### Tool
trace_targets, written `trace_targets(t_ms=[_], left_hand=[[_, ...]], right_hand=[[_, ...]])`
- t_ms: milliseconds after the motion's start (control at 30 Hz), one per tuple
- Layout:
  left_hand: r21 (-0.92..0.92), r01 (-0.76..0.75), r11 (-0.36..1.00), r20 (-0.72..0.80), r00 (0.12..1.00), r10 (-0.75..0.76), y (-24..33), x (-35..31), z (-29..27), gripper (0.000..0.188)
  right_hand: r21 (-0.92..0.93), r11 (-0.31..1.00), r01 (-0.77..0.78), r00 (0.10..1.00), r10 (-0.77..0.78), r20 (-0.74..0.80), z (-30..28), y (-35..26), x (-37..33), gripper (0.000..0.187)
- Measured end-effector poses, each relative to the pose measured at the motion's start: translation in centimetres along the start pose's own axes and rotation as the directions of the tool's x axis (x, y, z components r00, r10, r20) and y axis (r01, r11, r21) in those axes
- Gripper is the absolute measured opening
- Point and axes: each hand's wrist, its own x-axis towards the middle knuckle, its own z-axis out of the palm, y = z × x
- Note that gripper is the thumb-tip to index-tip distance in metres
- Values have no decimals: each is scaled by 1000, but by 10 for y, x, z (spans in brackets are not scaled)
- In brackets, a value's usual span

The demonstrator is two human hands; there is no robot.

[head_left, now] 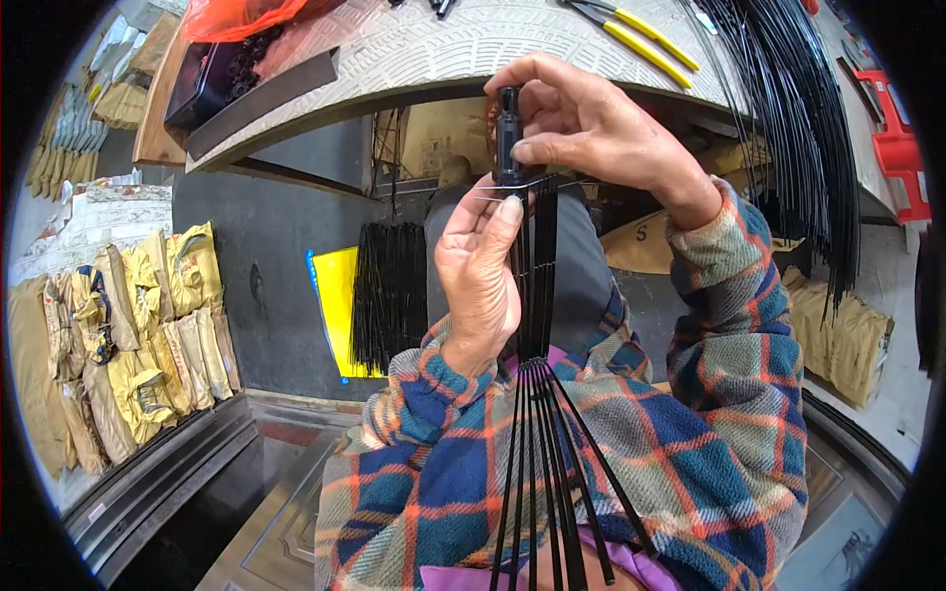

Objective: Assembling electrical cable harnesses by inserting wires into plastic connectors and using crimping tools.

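Note:
A black umbrella frame (537, 295) lies lengthwise over my lap, its thin ribs gathered in the middle and fanning out toward my chest. At its far end stands a black plastic cylinder (509, 133), close to the table's near edge. The fingers and thumb of my right hand (616, 133) close around this cylinder from the right. Just below it, my left hand (480, 266) pinches the top of the ribs, thumb uppermost. A thin silvery wire (537, 184) crosses the frame between my two hands. The left fingertips are partly hidden behind the frame.
Yellow-handled pliers (645, 44) lie on the patterned table (414, 49). Long black rods (788, 108) hang over its right end. A dark box (202, 84) of small black parts stands at the left. More black ribs (389, 286) rest beside a yellow sheet (337, 305); folded sacks (138, 335) lie farther left.

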Motion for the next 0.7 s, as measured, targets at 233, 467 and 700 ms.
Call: trace_targets(t_ms=[233, 467, 700], left_hand=[[-28, 11, 1000, -3, 1000, -11, -3, 2, -4, 33], [-17, -36, 999, 28, 999, 36, 0, -2, -4, 28], [47, -119, 992, 19, 993, 118, 4, -5, -9, 25]], right_hand=[[-247, 968, -40, 994, 12, -113, 12, -7, -1, 44], [-15, 991, 130, 991, -130, -16, 7, 3, 1, 55], [-414, 897, 153, 861, -327, -389, 42, 8, -32, 93]])
